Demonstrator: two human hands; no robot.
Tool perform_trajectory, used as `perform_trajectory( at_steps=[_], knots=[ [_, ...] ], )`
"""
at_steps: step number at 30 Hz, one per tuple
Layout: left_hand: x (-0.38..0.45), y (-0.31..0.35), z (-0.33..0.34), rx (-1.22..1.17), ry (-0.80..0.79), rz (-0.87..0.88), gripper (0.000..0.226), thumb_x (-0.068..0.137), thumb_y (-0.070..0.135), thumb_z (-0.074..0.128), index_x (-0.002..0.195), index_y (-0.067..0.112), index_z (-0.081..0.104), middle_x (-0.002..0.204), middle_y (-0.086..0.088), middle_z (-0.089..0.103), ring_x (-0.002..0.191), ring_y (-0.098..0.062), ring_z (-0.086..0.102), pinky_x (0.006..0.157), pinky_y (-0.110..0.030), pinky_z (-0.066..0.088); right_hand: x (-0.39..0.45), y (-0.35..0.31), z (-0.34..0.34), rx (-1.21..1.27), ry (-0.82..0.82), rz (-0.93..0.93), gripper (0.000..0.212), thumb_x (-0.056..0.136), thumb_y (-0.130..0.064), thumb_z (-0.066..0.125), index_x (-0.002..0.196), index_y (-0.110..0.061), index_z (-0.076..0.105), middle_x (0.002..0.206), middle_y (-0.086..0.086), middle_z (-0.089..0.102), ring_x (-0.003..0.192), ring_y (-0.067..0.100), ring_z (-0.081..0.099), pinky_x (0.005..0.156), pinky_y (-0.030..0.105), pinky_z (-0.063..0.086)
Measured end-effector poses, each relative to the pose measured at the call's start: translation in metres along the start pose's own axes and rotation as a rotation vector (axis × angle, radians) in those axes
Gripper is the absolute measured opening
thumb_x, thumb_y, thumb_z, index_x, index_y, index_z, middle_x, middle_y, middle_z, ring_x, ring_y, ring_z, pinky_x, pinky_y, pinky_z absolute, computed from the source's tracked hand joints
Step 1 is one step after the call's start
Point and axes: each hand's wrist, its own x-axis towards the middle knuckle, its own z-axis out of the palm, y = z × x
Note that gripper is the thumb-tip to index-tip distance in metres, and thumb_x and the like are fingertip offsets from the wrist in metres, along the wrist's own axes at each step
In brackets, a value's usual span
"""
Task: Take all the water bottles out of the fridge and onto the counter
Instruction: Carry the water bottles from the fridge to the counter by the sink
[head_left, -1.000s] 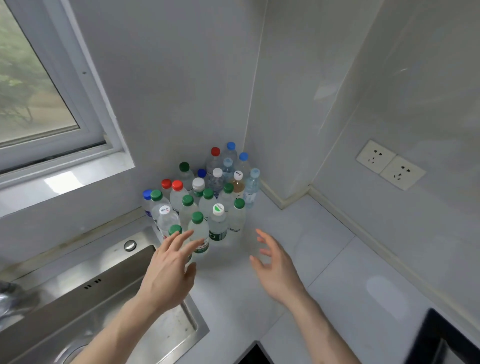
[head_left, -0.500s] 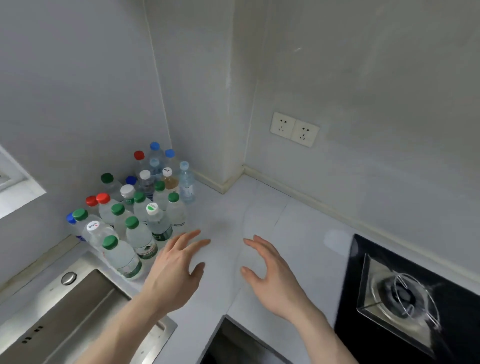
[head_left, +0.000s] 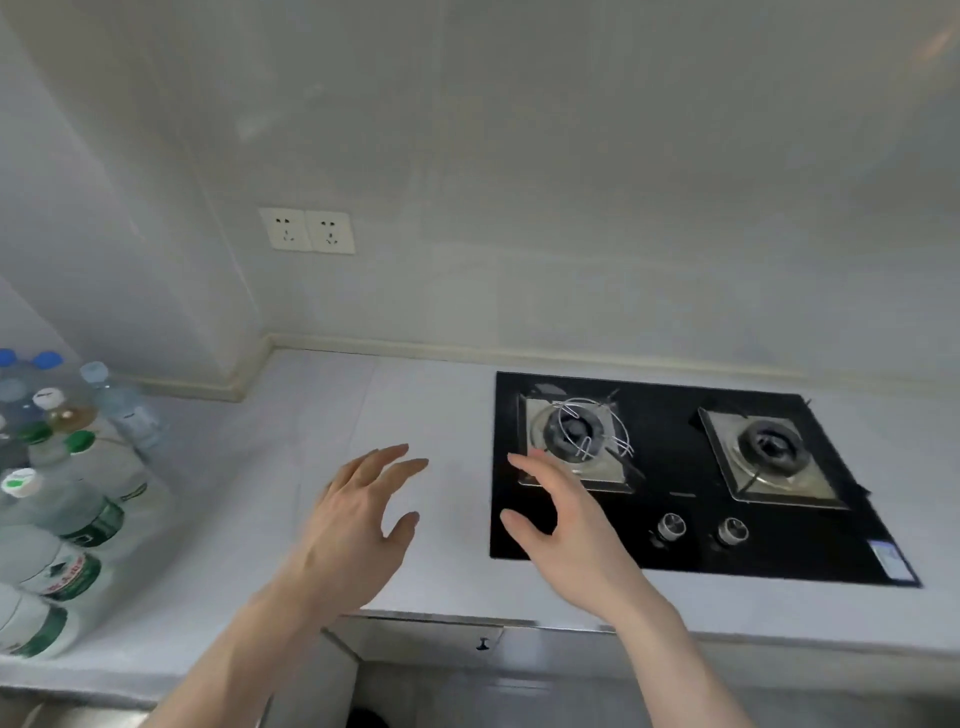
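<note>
You face a corner of pale grey wall panels (head_left: 571, 156) with a soft sheen of light across them. A double wall socket (head_left: 306, 230) sits on the wall, left of centre. A cream skirting strip (head_left: 571, 358) runs where wall meets the light worktop (head_left: 415, 415). Set into that worktop on your right is a black two-burner gas hob (head_left: 675, 551) with two knobs (head_left: 701, 530) at its front edge.
</note>
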Motion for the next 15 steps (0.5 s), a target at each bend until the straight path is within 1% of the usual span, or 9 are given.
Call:
perform_trajectory(
  at_steps=[3,5,7,8,9,11,12,13,15],
  knots=[
    [-0.006,0.056,0.022,-0.008,-0.03,0.087,0.057,0.095,0.028,0.066,0.148,0.041,0.047,0.158,0.02,0.035,0.146,-0.014,0.032,0.118,-0.027,0.022,-0.042,0.029,-0.036,-0.003,0.08,0.026,0.058,0.1,-0.033,0.068,0.153,-0.043,0.045,0.162,-0.029,0.03,0.149,-0.012,0.024,0.125,0.025,0.027],
    [-0.013,0.089,0.035,-0.01,-0.057,0.135,0.056,0.096,0.029,0.064,0.148,0.041,0.047,0.158,0.021,0.035,0.146,-0.012,0.031,0.119,-0.028,0.022,-0.069,0.046,-0.058,-0.002,0.125,0.045,0.058,0.101,-0.032,0.068,0.153,-0.041,0.045,0.16,-0.031,0.031,0.147,-0.013,0.026,0.121,0.016,0.027],
    [-0.017,0.128,0.052,-0.013,-0.084,0.215,0.055,0.097,0.031,0.064,0.148,0.041,0.046,0.158,0.021,0.035,0.145,-0.011,0.032,0.12,-0.029,0.024,-0.105,0.063,-0.086,0.014,0.187,0.081,0.058,0.101,-0.033,0.067,0.153,-0.043,0.044,0.158,-0.033,0.028,0.146,-0.014,0.026,0.109,0.002,0.027],
    [-0.019,0.143,0.058,-0.02,-0.092,0.243,0.056,0.096,0.032,0.064,0.148,0.041,0.047,0.158,0.021,0.036,0.145,-0.011,0.033,0.12,-0.03,0.025,-0.119,0.07,-0.097,0.018,0.209,0.093,0.058,0.101,-0.035,0.067,0.153,-0.045,0.043,0.159,-0.035,0.027,0.146,-0.014,0.026,0.107,0.001,0.025],
    [-0.02,0.165,0.068,-0.028,-0.105,0.295,0.056,0.095,0.031,0.065,0.148,0.04,0.047,0.157,0.021,0.037,0.144,-0.012,0.035,0.12,-0.03,0.026,-0.14,0.081,-0.112,0.014,0.251,0.114,0.058,0.101,-0.037,0.066,0.152,-0.047,0.042,0.16,-0.035,0.026,0.146,-0.014,0.025,0.11,0.006,0.025],
    [-0.021,0.199,0.086,-0.049,-0.141,0.373,0.057,0.095,0.031,0.066,0.148,0.039,0.048,0.157,0.021,0.038,0.145,-0.011,0.035,0.122,-0.032,0.028,-0.174,0.096,-0.136,0.021,0.306,0.147,0.058,0.1,-0.039,0.066,0.152,-0.05,0.041,0.162,-0.034,0.025,0.146,-0.011,0.031,0.118,0.02,0.034],
    [-0.021,0.225,0.098,-0.061,-0.166,0.431,0.058,0.095,0.032,0.066,0.148,0.041,0.046,0.157,0.021,0.037,0.146,-0.01,0.033,0.123,-0.033,0.027,-0.199,0.106,-0.152,0.021,0.358,0.177,0.058,0.1,-0.038,0.066,0.151,-0.051,0.041,0.162,-0.034,0.025,0.143,-0.013,0.035,0.117,0.024,0.039],
    [-0.021,0.243,0.106,-0.07,-0.192,0.476,0.058,0.095,0.033,0.065,0.149,0.042,0.045,0.158,0.022,0.035,0.148,-0.008,0.03,0.124,-0.032,0.025,-0.218,0.112,-0.163,0.019,0.396,0.197,0.058,0.1,-0.036,0.066,0.151,-0.051,0.042,0.162,-0.033,0.025,0.138,-0.018,0.036,0.115,0.021,0.04],
    [-0.026,0.292,0.125,-0.093,-0.238,0.576,0.058,0.096,0.035,0.065,0.149,0.043,0.044,0.158,0.025,0.032,0.148,-0.004,0.027,0.123,-0.029,0.022,-0.262,0.128,-0.188,0.016,0.498,0.259,0.058,0.1,-0.034,0.067,0.151,-0.048,0.043,0.162,-0.029,0.027,0.137,-0.023,0.031,0.117,0.013,0.032]
  ],
)
